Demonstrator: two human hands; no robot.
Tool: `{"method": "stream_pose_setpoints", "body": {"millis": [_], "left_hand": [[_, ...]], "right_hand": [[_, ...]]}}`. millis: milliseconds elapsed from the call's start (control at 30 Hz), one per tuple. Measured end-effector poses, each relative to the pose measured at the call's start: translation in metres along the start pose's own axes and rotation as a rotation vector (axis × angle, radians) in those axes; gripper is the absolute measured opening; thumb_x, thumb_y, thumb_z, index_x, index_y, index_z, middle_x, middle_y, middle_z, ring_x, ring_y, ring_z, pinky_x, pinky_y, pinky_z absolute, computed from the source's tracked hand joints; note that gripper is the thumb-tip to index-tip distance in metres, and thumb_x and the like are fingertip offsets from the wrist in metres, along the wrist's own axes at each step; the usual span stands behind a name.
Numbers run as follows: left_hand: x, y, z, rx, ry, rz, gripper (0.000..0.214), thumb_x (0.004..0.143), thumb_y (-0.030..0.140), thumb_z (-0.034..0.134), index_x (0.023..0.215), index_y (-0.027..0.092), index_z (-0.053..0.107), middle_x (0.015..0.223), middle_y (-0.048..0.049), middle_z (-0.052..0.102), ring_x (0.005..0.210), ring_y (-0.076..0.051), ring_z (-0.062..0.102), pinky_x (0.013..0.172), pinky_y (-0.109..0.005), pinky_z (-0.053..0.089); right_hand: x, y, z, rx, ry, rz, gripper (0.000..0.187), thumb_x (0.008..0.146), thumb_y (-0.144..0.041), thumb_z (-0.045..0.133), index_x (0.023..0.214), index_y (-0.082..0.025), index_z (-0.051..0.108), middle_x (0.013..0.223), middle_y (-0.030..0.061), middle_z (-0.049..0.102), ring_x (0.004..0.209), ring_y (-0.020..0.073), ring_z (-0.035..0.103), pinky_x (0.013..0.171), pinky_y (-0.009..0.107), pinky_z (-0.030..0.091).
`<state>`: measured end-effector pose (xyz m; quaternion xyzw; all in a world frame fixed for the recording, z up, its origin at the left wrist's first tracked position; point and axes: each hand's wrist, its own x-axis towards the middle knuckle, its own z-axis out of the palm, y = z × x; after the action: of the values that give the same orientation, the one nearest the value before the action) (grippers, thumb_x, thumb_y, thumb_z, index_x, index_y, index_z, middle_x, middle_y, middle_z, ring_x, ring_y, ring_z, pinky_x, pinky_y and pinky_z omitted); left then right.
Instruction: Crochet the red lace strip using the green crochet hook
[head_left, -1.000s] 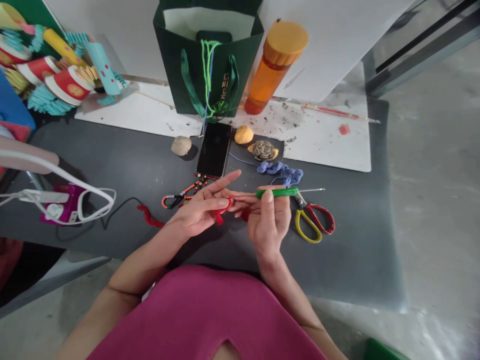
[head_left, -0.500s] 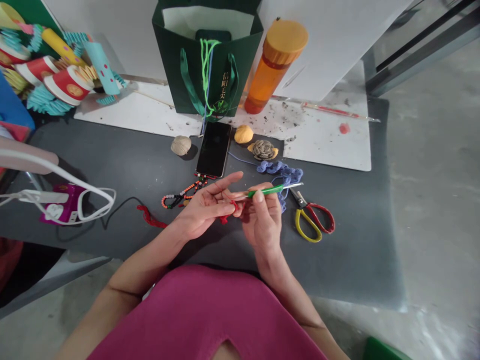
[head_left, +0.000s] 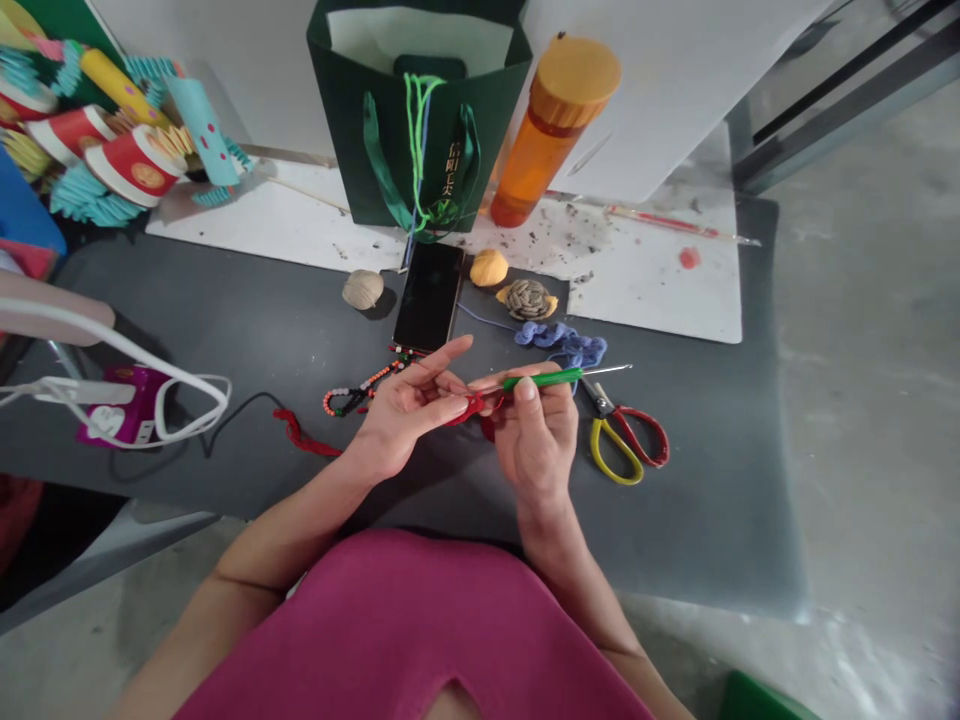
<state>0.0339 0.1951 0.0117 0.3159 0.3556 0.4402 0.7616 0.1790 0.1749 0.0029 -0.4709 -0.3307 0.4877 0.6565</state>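
My right hand (head_left: 536, 430) grips a green-handled crochet hook (head_left: 541, 378), whose metal tip points right over the scissors. My left hand (head_left: 409, 410) holds red yarn (head_left: 472, 408) between its fingers, close to the hook's other end. The yarn runs between both hands, and my fingers hide part of it. A loose red yarn end (head_left: 300, 435) lies on the dark table (head_left: 187, 340) left of my left wrist. Just above my left fingers are a beaded strand (head_left: 364, 387) and a black phone (head_left: 429, 297).
Yellow-and-red-handled scissors (head_left: 622, 440) lie right of my right hand, below a blue crocheted piece (head_left: 562, 345). Small yarn balls, a green paper bag (head_left: 412, 130) and an orange bottle (head_left: 551, 135) stand behind. Paper-cup crafts (head_left: 135, 165) and a white cable (head_left: 120, 390) sit left.
The crochet hook has swung from a slight upward tilt to nearly level and shifted right. The red yarn now stretches more clearly between my hands.
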Motion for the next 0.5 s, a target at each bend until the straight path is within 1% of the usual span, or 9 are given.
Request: {"method": "stream_pose_setpoints", "body": {"millis": [67, 200, 367, 500], "left_hand": [[0.0, 0.0, 0.001, -0.016, 0.011, -0.006, 0.051, 0.076, 0.029, 0.093, 0.126, 0.03, 0.081, 0.083, 0.0021, 0.071, 0.078, -0.011, 0.064, 0.077, -0.025, 0.052], [0.001, 0.001, 0.001, -0.016, 0.027, 0.013, 0.05, 0.076, 0.031, 0.094, 0.124, 0.031, 0.082, 0.082, 0.0033, 0.069, 0.072, -0.008, 0.058, 0.068, -0.021, 0.047], [0.002, 0.001, 0.0, 0.051, 0.055, 0.061, 0.05, 0.076, 0.034, 0.094, 0.124, 0.029, 0.082, 0.081, 0.0022, 0.068, 0.074, -0.009, 0.057, 0.07, -0.023, 0.047], [0.001, 0.0, 0.001, 0.189, 0.127, 0.161, 0.045, 0.079, 0.03, 0.091, 0.123, 0.027, 0.083, 0.083, 0.0003, 0.071, 0.077, -0.012, 0.058, 0.075, -0.026, 0.05]], "right_hand": [[0.001, -0.002, -0.003, -0.02, -0.018, -0.026, 0.033, 0.089, -0.061, 0.078, 0.09, -0.03, 0.065, 0.068, -0.0033, 0.076, 0.054, 0.0179, 0.069, 0.051, 0.032, 0.057], [0.001, -0.007, -0.012, -0.083, -0.061, -0.089, 0.023, 0.097, -0.053, 0.072, 0.095, -0.032, 0.065, 0.073, -0.002, 0.079, 0.057, 0.0197, 0.072, 0.053, 0.035, 0.059], [-0.001, -0.015, -0.017, -0.241, -0.064, -0.198, 0.017, 0.102, -0.049, 0.067, 0.096, -0.033, 0.064, 0.078, 0.0006, 0.082, 0.061, 0.0223, 0.074, 0.056, 0.038, 0.06], [0.0, -0.014, -0.019, -0.338, -0.134, -0.361, 0.01, 0.105, -0.04, 0.063, 0.102, -0.034, 0.07, 0.088, 0.002, 0.085, 0.067, 0.0222, 0.076, 0.065, 0.042, 0.061]]}}
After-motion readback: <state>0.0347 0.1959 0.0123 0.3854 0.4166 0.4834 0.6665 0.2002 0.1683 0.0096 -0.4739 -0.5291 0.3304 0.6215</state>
